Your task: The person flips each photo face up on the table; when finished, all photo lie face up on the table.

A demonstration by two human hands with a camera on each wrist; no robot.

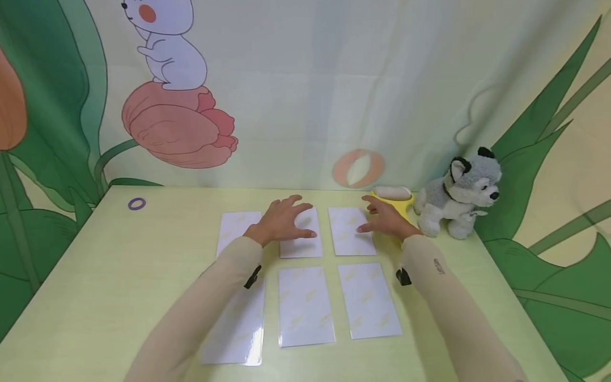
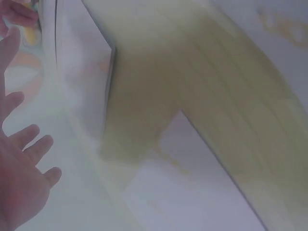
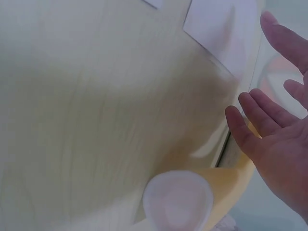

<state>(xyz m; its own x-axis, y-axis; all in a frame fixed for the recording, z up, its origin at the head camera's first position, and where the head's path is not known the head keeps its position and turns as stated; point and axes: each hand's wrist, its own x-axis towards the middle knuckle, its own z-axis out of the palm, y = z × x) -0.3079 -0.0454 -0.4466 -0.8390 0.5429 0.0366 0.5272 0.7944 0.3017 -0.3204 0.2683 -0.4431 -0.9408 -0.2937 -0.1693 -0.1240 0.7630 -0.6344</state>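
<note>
White cards with faint yellow marks lie in two rows of three on the pale yellow table (image 1: 119, 297). My left hand (image 1: 281, 220) hovers over the back middle card (image 1: 307, 246), fingers spread and holding nothing. Over the right edge of the back right card (image 1: 346, 233) is my right hand (image 1: 385, 218), its fingers apart and nothing in them. The left arm partly covers the back left card (image 1: 234, 228) and the front left card (image 1: 243, 329). In full view are the front middle card (image 1: 305, 307) and front right card (image 1: 369, 302).
A yellow object with a white roll (image 1: 392, 193), like a lint roller, lies behind my right hand. A grey and white plush dog (image 1: 458, 193) sits at the back right corner. Far left is a purple ring (image 1: 137, 203). A printed curtain (image 1: 286, 106) hangs behind the table.
</note>
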